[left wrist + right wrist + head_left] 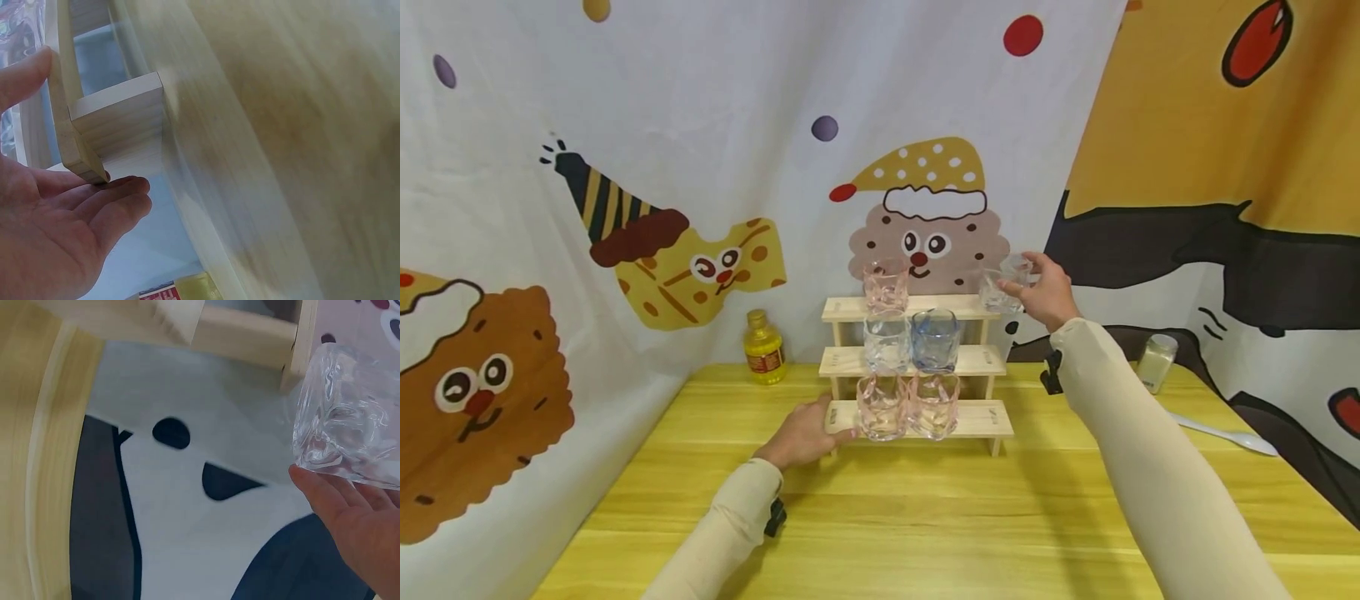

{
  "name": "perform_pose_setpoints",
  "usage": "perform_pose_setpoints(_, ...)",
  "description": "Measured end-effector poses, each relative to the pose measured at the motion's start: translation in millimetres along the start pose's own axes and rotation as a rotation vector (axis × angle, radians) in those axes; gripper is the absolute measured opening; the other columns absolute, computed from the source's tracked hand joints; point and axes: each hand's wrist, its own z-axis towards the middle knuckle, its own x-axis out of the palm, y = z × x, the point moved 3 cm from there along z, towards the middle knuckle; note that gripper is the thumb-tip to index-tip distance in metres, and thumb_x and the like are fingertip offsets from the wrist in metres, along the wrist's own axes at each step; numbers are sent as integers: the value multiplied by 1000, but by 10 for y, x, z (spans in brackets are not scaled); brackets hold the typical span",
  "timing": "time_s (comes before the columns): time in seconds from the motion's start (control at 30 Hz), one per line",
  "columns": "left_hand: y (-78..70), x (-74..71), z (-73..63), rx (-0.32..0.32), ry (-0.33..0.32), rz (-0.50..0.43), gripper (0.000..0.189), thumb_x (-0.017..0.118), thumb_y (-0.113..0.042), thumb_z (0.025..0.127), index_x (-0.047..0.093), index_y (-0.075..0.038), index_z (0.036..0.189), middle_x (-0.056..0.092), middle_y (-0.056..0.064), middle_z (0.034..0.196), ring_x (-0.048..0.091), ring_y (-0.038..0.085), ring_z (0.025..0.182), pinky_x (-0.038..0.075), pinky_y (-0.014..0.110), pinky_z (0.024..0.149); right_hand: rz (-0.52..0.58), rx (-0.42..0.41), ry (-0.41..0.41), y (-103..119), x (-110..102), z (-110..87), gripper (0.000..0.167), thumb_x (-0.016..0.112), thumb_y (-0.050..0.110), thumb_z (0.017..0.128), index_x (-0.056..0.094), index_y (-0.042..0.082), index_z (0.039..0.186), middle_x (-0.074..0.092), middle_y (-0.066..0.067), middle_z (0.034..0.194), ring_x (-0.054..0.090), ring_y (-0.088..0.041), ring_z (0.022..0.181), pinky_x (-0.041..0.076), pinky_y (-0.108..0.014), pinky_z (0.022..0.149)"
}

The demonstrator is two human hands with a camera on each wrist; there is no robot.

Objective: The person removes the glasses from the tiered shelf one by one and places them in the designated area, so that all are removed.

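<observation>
A three-step wooden rack [981,418] stands on the yellow table [925,517]. It bears a pink glass [886,285] on top, a clear glass [887,340] and a blue glass [935,339] in the middle, and two pink glasses [881,406] at the bottom. My right hand [1043,290] grips a clear glass [1004,284] at the top step's right end; the right wrist view shows that glass [350,428] in the fingers [325,494]. My left hand [805,433] rests flat against the bottom step's left end [78,153], thumb over the edge.
A yellow bottle [763,347] stands at the back left by the cartoon curtain. A small lidded jar [1157,361] and a white spoon [1225,434] lie at the right. The table's front half is bare wood.
</observation>
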Motion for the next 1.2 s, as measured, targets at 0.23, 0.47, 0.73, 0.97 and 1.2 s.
perform_pose_setpoints(0.23,17,1,-10,-2,-5,-16,94,72,-54,87,36,4,151,69,20,116,66,31,103,53,47,91,-12,26,-19,-161,-136,0,78,66,27,98,23,9,160,33,-26,159,42,-48,138,44,-61,105)
perform_pose_setpoints(0.47,1,-6,-11,10,-17,-6,92,72,-53,88,38,5,150,68,22,122,67,33,107,54,47,91,6,42,-25,-322,-161,-59,79,66,24,98,21,5,160,26,-27,162,42,-51,138,44,-61,105)
perform_pose_setpoints(0.73,-25,-3,-4,13,-18,-20,86,74,-50,87,42,4,146,69,17,113,64,23,90,53,40,78,-16,42,-12,-704,-57,-176,78,65,25,98,21,4,160,33,-31,156,45,-53,132,49,-59,96)
perform_pose_setpoints(0.97,-24,8,-8,17,-19,-35,84,75,-49,87,44,3,145,69,13,105,61,19,83,50,36,72,-28,90,-12,-975,79,-264,79,67,26,97,23,6,159,33,-32,157,46,-52,130,47,-61,98)
perform_pose_setpoints(1.2,-13,16,-9,17,-25,-26,87,73,-50,88,41,4,148,69,19,118,65,24,94,53,41,81,-48,119,1,-1163,210,-329,79,69,25,96,26,3,158,44,-32,144,48,-46,120,44,-61,98)
